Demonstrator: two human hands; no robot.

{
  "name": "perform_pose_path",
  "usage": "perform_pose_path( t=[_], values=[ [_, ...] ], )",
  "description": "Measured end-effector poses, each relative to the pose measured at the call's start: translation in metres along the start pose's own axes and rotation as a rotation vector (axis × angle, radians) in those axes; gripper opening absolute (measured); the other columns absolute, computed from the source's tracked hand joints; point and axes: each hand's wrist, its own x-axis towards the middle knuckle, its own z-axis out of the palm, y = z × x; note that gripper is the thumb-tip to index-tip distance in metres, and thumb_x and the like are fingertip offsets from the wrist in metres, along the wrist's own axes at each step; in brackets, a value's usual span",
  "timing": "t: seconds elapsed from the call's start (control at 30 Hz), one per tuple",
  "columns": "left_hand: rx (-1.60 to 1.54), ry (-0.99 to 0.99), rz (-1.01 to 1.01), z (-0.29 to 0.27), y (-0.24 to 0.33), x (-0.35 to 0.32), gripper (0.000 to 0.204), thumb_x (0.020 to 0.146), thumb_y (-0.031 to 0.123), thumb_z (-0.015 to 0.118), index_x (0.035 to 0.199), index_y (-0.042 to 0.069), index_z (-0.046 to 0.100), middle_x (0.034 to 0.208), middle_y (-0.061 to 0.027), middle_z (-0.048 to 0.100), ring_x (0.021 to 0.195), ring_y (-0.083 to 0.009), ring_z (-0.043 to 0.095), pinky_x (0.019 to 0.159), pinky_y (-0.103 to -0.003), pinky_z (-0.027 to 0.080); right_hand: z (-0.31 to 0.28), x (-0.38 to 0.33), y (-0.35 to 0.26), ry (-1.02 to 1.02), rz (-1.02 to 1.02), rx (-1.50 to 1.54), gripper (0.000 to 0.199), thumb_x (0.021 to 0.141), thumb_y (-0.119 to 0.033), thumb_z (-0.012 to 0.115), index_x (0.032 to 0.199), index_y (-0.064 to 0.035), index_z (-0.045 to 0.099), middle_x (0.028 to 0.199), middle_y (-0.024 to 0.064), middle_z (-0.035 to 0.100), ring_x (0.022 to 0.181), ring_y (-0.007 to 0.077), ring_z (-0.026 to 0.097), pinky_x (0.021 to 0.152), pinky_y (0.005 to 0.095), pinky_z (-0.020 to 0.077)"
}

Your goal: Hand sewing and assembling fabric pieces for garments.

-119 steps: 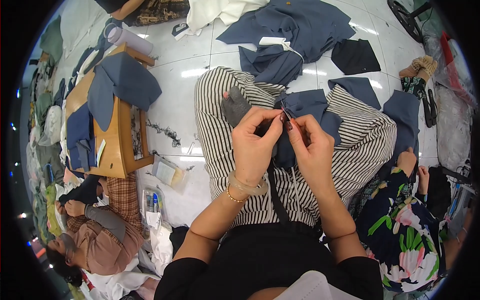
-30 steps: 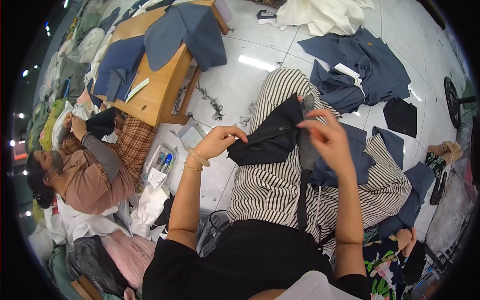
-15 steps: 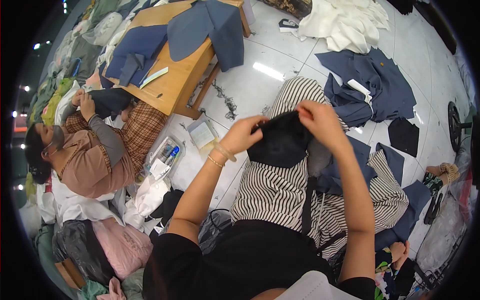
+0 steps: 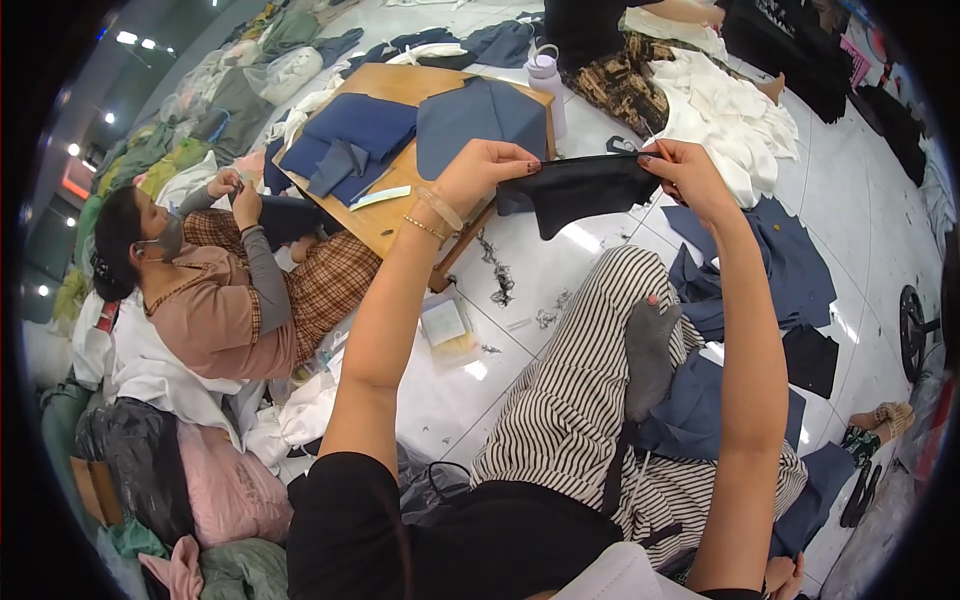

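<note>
A piece of black cloth [image 4: 580,192] hangs stretched between my two hands, its upper edge nearly straight. My left hand [image 4: 484,170] pinches its left end between thumb and fingers; a bangle and a thin bracelet circle that wrist. With its fingertips, my right hand [image 4: 693,178] grips the other end. A slim orange-red item [image 4: 662,150] sticks up at the right fingers, too small to name. Both arms reach out over my striped trousers [image 4: 560,390], and the cloth is held beyond my knee.
To the left a co-worker [image 4: 215,290] sits handling dark cloth beside a low wooden table [image 4: 390,90] with blue-grey pieces on it. A lilac bottle [image 4: 545,75] stands past the table. White cloth [image 4: 720,120] and dark blue cloth [image 4: 780,265] lie on the tiled floor.
The black cloth has been lifted off my lap and outward, and is now pulled wide. My hands have moved up and further apart. The view has shifted too.
</note>
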Motion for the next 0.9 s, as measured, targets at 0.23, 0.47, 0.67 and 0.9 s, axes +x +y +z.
perform_pose_path(
  t=[0.23,0.47,0.67,0.9],
  values=[
    [-0.118,0.048,-0.080,0.002,-0.010,0.010,0.021,0.090,0.013,0.065,0.103,-0.003,0.069,0.091,-0.0030,0.069,0.080,-0.0065,0.060,0.074,-0.020,0.047,-0.009,-0.001,0.010,0.038,-0.005,0.010,0.009,0.089,-0.013,0.064,0.083,-0.0055,0.062,0.061,-0.0069,0.047,0.047,0.0024,0.037,0.044,0.0200,0.0280],
    [-0.185,-0.086,-0.119,0.025,0.002,0.012,0.022,0.090,0.010,0.063,0.109,-0.001,0.067,0.096,-0.0022,0.068,0.083,-0.0064,0.060,0.075,-0.019,0.047,-0.030,-0.021,0.032,0.095,0.030,0.047,0.013,0.092,-0.018,0.060,0.082,-0.0091,0.062,0.059,-0.0089,0.045,0.047,0.0002,0.036,0.043,0.0194,0.0243],
    [-0.108,-0.251,0.109,0.074,-0.019,0.026,0.018,0.088,0.005,0.060,0.103,-0.001,0.068,0.098,-0.0020,0.068,0.090,-0.0080,0.061,0.083,-0.022,0.047,-0.046,-0.071,0.041,0.277,-0.044,-0.017,0.009,0.089,-0.014,0.061,0.088,-0.0052,0.064,0.060,-0.0078,0.045,0.050,0.0008,0.036,0.046,0.0193,0.0255],
    [0.128,-0.123,0.381,0.137,-0.068,-0.047,0.018,0.077,-0.005,0.060,0.091,0.003,0.069,0.121,-0.0084,0.059,0.110,-0.0204,0.055,0.092,-0.031,0.045,0.007,-0.203,0.098,0.434,-0.016,-0.286,0.016,0.083,0.005,0.058,0.096,-0.0018,0.065,0.083,0.0035,0.062,0.075,0.0101,0.056,0.067,0.0227,0.0436]
  ],
)
